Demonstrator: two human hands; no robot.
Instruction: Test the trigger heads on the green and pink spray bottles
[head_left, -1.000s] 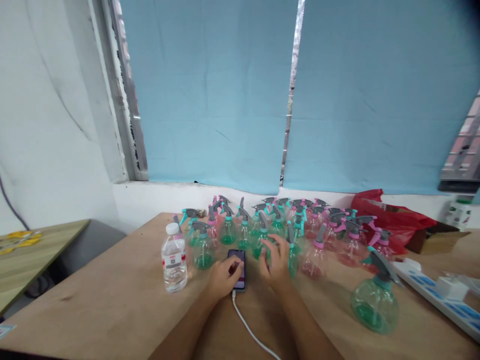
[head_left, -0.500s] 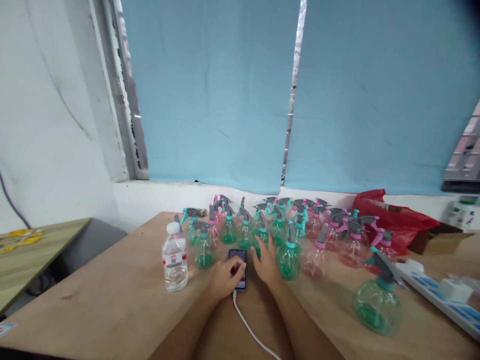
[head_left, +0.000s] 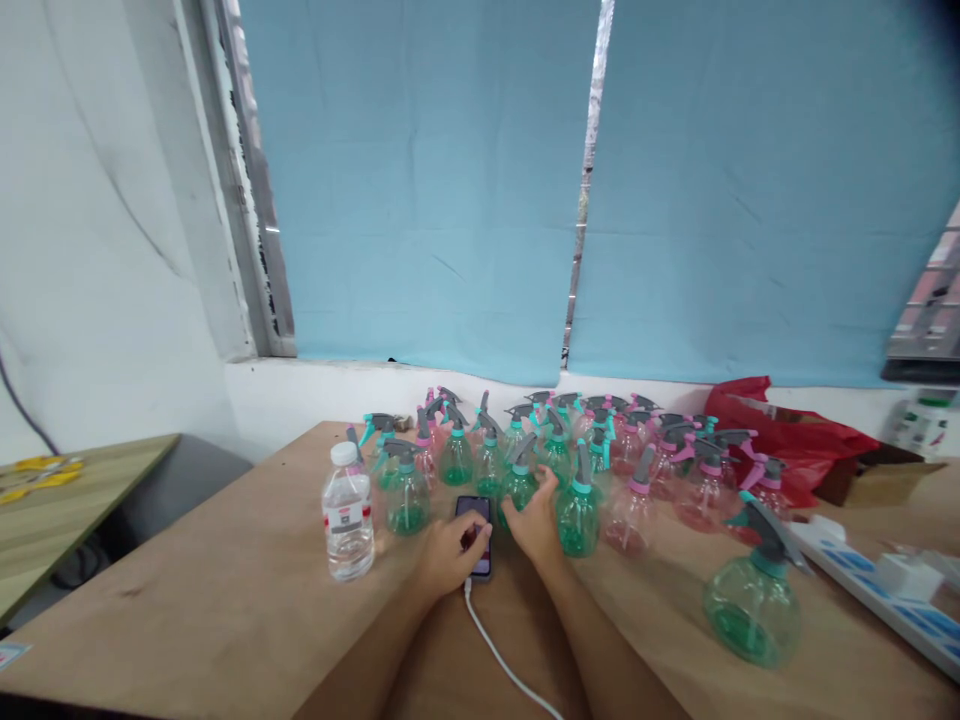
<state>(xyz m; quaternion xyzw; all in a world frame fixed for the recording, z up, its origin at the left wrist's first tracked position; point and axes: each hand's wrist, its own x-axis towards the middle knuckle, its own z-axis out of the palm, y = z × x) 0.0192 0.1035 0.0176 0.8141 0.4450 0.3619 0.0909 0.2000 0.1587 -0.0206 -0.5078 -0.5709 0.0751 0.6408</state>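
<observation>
My left hand (head_left: 448,551) lies over a phone (head_left: 475,564) on the table, fingers curled and thumb bent in above the screen. A white cable is plugged into the phone's near end. To its right, my right hand (head_left: 536,517) is wrapped round the body of a green spray bottle (head_left: 517,486), thumb on the left side and fingers on the right. This bottle has a grey trigger head and a turquoise collar, and it stands upright just beyond the phone. Another green spray bottle (head_left: 577,515) stands close to the right of my right hand.
Several green and pink spray bottles (head_left: 407,500) crowd the back of the table. A clear water bottle (head_left: 349,520) stands at the left. At the right are a lone green spray bottle (head_left: 754,610), a power strip (head_left: 862,580), a cardboard box (head_left: 881,482) and a red bag (head_left: 795,440).
My right hand has closed from a spread shape round the green spray bottle, whose body now tilts or sits slightly nearer and to the left. My left hand stays over the phone.
</observation>
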